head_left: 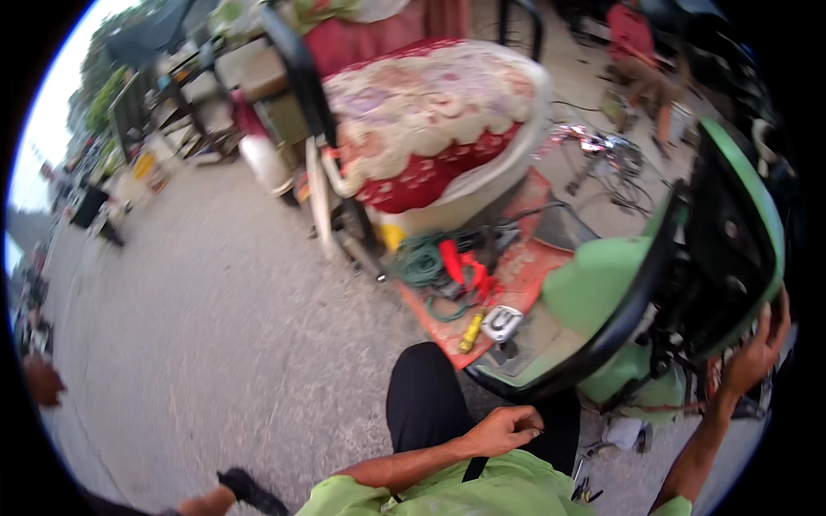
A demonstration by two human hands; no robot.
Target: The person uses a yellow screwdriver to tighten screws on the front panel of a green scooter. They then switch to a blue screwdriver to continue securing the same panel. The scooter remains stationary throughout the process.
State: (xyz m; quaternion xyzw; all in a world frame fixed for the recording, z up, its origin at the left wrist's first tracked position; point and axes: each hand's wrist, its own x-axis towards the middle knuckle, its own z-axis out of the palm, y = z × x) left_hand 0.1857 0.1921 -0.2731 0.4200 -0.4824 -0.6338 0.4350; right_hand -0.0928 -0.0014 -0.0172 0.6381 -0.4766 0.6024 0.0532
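Floral-covered seat (430, 120): well beyond the right grip (755, 354), off to its left. Green panel (761, 193), black inner side, tilted: right grip at its lower right edge, fingers touching; how tightly closed, cannot tell. Left grip (503, 432): loosely curled, left of the right; contents unclear. Beyond left grip: green cord (420, 261), red strap (452, 261), yellow-handled tool (471, 333).

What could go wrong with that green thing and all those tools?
The right hand is at the edge of the green-rimmed panel, so its fingers might get pinched if the panel shifts. The yellow tool lies near the edge of the orange floor and could get knocked off. The green cord lies in loops that might snag or tangle.
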